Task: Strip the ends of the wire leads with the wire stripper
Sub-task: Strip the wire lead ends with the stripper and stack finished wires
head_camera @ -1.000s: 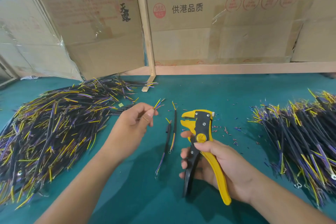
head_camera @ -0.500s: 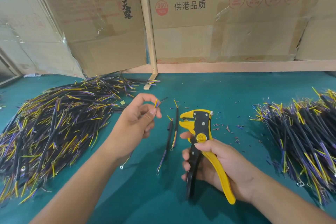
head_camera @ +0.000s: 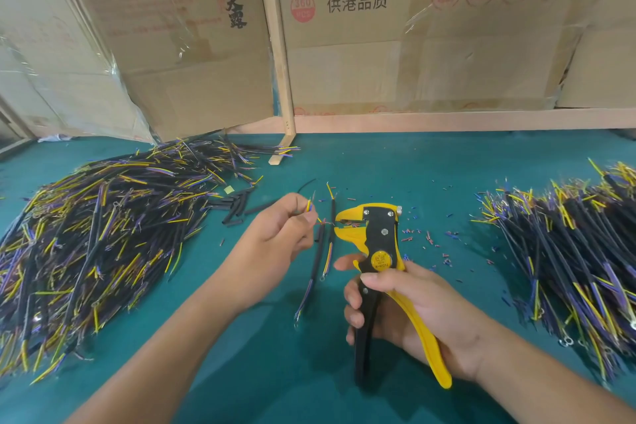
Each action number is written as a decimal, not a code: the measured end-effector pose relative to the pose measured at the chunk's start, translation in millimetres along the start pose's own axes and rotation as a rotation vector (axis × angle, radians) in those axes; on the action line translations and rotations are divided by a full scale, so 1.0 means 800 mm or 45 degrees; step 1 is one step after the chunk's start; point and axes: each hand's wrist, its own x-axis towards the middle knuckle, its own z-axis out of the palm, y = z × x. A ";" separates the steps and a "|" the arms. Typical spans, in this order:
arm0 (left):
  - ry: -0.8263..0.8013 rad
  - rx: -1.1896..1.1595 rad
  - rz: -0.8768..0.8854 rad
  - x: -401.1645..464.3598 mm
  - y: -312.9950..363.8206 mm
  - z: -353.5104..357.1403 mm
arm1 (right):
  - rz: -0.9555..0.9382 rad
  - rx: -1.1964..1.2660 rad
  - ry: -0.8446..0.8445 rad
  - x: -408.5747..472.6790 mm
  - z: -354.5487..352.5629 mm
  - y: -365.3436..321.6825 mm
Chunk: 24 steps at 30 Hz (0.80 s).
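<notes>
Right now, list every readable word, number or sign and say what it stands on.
"供港品质": right cardboard box.
"360" in a red circle: same box.
"天露", vertical: left cardboard box.
Four red round signs, right box: unreadable.
Round yellow label on the wire stripper: too small.

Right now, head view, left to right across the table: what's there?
Left wire pile → loose black sleeves → left hand pinching a lead → wire stripper in right hand → insulation scraps → right wire pile.
</notes>
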 end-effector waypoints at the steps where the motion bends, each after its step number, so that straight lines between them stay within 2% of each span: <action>1: -0.001 -0.009 -0.003 0.000 0.002 0.000 | 0.000 0.006 0.005 0.000 0.001 0.000; 10: -0.045 -0.090 0.003 -0.005 0.008 0.008 | -0.044 -0.006 -0.107 -0.005 0.010 0.004; 20: -0.075 -0.360 -0.057 -0.003 -0.002 0.005 | -0.057 0.014 -0.058 -0.004 0.013 0.007; 24: -0.094 -0.371 -0.033 -0.004 -0.004 0.005 | -0.072 0.023 -0.091 -0.005 0.014 0.008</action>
